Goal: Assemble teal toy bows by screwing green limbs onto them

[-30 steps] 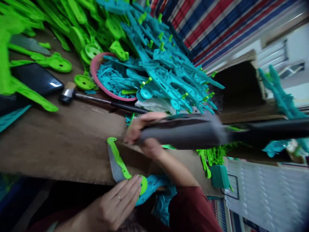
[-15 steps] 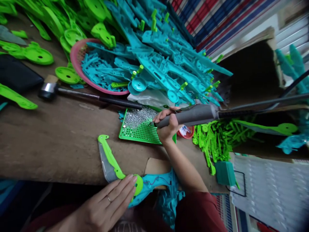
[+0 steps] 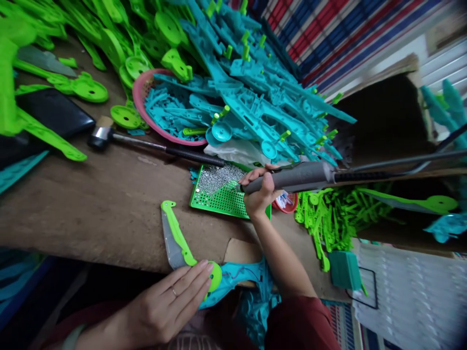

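My right hand (image 3: 260,190) is closed round a grey powered screwdriver (image 3: 292,177) whose tip points into a green perforated tray (image 3: 222,199) holding a heap of small silver screws (image 3: 218,176). My left hand (image 3: 171,301) lies flat with fingers stretched over the round end of a green and teal toy part (image 3: 182,243) at the near edge of the wooden table (image 3: 91,204). That part has a grey blade-shaped piece beside its green arm and a teal handle with thin wires.
A hammer (image 3: 146,145) lies across the table behind the tray. A pink basket (image 3: 146,97) of teal pieces and piles of green and teal plastic parts (image 3: 255,97) fill the back. A black phone (image 3: 54,116) lies left. Green parts (image 3: 335,214) and a small red cup (image 3: 286,201) sit right.
My right hand has carried the screwdriver from above the toy part back to the screw tray, where it now rests. The left hand stays on the part. The view has shifted slightly.
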`<action>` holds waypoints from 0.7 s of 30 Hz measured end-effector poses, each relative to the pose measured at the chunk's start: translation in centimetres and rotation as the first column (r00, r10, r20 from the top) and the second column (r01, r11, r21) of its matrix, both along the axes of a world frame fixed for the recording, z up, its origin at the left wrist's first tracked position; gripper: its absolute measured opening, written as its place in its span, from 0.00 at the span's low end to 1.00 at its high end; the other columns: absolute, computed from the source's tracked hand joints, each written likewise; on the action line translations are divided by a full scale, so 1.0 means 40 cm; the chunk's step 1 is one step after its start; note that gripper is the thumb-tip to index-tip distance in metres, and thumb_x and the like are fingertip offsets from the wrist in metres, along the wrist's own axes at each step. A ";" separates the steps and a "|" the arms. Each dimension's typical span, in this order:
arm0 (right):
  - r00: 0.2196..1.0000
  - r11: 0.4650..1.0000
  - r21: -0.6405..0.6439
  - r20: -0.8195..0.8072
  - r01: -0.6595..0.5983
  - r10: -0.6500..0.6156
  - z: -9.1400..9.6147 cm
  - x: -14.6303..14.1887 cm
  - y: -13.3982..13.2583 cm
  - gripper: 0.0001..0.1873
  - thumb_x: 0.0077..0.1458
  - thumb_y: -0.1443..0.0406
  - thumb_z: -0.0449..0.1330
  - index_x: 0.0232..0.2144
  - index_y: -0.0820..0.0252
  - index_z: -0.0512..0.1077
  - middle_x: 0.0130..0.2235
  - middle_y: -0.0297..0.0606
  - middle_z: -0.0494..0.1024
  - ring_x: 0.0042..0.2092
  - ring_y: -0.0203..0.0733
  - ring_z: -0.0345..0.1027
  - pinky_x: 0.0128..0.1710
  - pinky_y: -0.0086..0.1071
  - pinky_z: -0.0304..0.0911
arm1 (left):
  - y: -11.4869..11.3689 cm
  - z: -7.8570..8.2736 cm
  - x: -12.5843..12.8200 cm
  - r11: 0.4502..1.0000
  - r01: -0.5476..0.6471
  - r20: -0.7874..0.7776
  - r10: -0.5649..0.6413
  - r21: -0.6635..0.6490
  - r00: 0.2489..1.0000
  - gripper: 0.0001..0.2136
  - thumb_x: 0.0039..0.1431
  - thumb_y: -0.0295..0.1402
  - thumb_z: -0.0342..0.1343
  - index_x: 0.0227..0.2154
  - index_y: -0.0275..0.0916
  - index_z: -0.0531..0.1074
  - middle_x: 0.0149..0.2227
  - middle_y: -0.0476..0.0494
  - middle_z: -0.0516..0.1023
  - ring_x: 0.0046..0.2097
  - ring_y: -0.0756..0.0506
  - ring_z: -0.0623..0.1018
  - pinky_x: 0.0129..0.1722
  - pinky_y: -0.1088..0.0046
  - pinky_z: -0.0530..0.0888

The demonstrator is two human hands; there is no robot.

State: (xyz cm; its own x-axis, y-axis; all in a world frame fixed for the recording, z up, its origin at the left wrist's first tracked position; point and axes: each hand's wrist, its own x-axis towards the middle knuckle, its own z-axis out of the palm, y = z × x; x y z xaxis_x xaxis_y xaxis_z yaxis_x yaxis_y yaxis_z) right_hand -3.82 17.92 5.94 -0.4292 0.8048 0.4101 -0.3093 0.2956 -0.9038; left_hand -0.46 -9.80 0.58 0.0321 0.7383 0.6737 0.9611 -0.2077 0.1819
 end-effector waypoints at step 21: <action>0.949 0.957 -0.037 -0.145 -0.289 0.281 0.115 0.077 -0.148 0.12 0.59 0.57 0.55 0.45 0.52 0.67 0.24 0.25 0.67 0.20 0.32 0.62 0.19 0.29 0.66 | 0.003 0.008 -0.004 1.000 0.007 0.005 -0.007 -0.001 1.000 0.18 0.68 0.25 0.43 0.51 0.27 0.76 0.57 0.31 0.78 0.60 0.36 0.76 0.64 0.58 0.69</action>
